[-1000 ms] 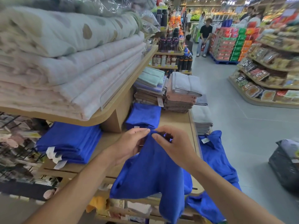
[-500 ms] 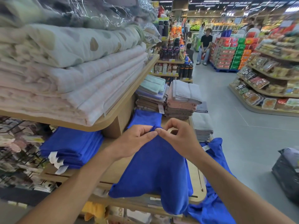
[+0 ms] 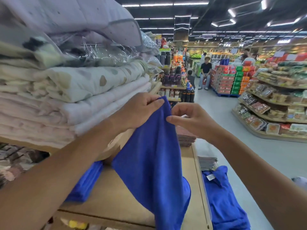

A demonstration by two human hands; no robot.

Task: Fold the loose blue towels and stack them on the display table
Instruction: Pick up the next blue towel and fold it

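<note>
Lifts the blue towel well above the display table, higher than half a second ago, then draped mostly across the tabletop and over its front edge. Pinches the towel's top corner between thumb and curled fingers of the left hand. Nips the same edge just below with thumb and forefinger of the right hand, with the remaining fingers loosely bent and holding nothing. Keeps both hands close together, as before, the left now slightly above the right. Lets the cloth hang in one long fold from the pinch down past the table's near edge. Tilts the view upward since the earlier frame, taking in the ceiling lights and more of the aisle.

Shows a folded blue stack on the tan tabletop at left, partly behind the left forearm. Shows loose blue towels heaped just beyond the table's right rim, one with a white tag. Carries folded quilts on the shelf above at left, some under clear plastic. Opens rightward onto grey floor, tiered food shelves, stacked cartons and, far off, a seated person in a black shirt.
</note>
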